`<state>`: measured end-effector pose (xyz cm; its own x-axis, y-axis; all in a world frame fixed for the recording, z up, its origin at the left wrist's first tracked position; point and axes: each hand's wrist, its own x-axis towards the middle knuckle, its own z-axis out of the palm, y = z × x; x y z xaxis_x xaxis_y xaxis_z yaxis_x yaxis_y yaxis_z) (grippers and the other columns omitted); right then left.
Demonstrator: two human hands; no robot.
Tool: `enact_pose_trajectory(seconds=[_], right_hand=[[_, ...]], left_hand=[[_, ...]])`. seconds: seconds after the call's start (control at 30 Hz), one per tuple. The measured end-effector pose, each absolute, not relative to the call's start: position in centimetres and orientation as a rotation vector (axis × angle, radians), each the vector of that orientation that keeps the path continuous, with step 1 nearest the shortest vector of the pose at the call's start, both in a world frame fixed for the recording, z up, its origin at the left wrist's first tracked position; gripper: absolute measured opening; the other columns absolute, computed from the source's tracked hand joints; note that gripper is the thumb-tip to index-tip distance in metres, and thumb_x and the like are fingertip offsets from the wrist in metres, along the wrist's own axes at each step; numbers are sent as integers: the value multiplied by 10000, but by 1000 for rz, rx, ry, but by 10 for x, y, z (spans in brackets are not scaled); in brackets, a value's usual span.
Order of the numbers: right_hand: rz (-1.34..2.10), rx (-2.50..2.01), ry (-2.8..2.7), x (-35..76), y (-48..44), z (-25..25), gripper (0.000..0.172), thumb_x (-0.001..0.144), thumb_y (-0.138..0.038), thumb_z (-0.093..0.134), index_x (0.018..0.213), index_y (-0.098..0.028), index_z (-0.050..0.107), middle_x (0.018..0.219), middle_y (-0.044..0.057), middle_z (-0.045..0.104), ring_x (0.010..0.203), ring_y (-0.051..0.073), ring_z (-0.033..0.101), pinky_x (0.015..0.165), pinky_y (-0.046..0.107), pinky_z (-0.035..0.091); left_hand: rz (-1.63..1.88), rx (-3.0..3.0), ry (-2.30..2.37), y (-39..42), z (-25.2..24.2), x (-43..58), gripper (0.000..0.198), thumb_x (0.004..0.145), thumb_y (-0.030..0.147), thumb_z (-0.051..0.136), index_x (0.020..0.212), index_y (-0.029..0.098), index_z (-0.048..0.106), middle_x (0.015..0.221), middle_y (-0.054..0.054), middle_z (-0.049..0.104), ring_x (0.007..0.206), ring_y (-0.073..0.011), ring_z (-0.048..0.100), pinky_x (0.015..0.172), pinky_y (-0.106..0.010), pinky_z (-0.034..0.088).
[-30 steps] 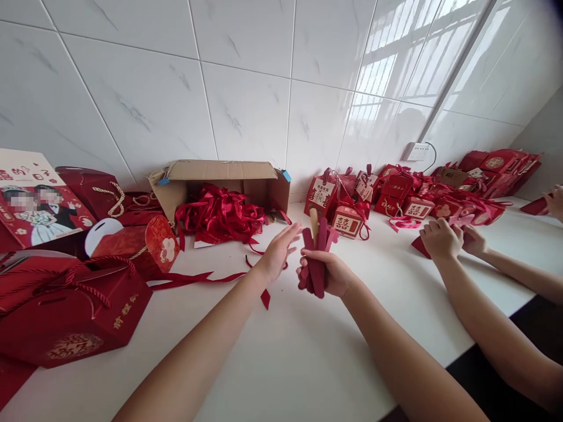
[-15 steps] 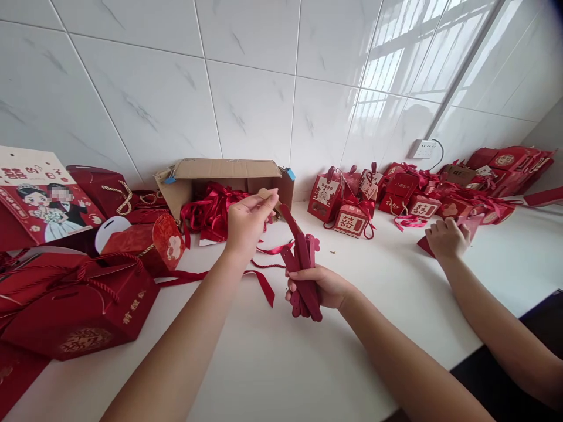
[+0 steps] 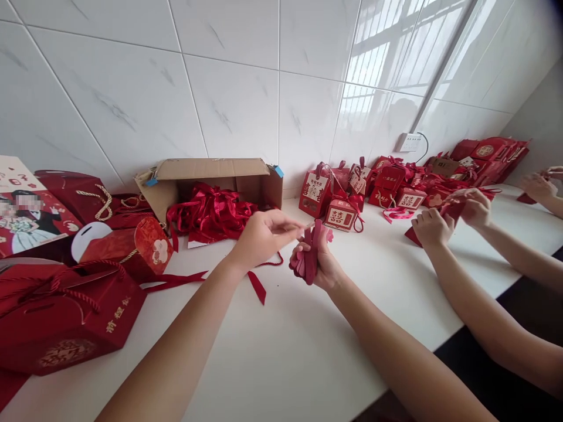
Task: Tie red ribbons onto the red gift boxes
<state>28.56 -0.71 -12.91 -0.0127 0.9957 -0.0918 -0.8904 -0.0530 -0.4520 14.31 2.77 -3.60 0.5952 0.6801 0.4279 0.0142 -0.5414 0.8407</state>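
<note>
My right hand [image 3: 328,264] is wrapped round a bundle of dark red paper strips [image 3: 311,252] with rounded, flower-like ends, held above the white table. From the left, my left hand [image 3: 268,234] reaches to the top of the bundle. Its fingers are stretched and close together, with the tips at the strips; whether they pinch anything is too small to tell. Behind my left hand, red ribbons [image 3: 211,211] spill from an open cardboard box [image 3: 211,169]. A loose red ribbon end [image 3: 257,287] lies on the table below my left hand.
Large red gift boxes [image 3: 88,310] stand at the left. Small red boxes [image 3: 343,215] line the tiled wall, with more red packages [image 3: 488,155] at the far right. A co-worker's hands [image 3: 435,227] fold a red piece at the right; another person's hand [image 3: 539,186] is beyond.
My left hand has moved right and down to the bundle, and the strip it was pulling up no longer sticks out. The bundle is turned and slightly higher. More co-worker hands show at the right.
</note>
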Motion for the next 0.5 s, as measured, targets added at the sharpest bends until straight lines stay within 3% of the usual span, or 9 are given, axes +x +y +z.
enact_pose_trajectory(seconds=[0.07,0.2,0.3,0.5], right_hand=[[1571,-507,-284,290,-5,-129,614,757,-749,468,933,-180,615,566,-23,560,533,141,567,551,284,500],[1554,-575,-261,297,-4,-130,303,887,-484,518,834,-194,589,583,-12,598,531,143,586,540,277,498],[1539,-584,-256,297,-4,-130,188,889,-357,510,811,-198,572,605,-9,614,557,161,608,537,296,500],[1523,-579,-306,297,-4,-132,126,851,-329,556,836,-206,576,650,4,637,562,173,603,544,313,491]], left_hand=[[678,2157,500,22,-38,144,130,766,250,672,846,216,768,844,-38,707,756,-175,654,678,-278,529],[384,2412,556,14,-40,147,163,792,239,613,803,251,775,836,-11,685,705,-146,623,591,-241,482],[430,2431,616,14,-36,144,164,792,250,609,812,258,772,824,-6,683,729,-152,627,617,-242,491],[625,2237,700,18,-18,125,172,782,342,654,883,248,757,838,-21,714,760,-177,666,626,-252,542]])
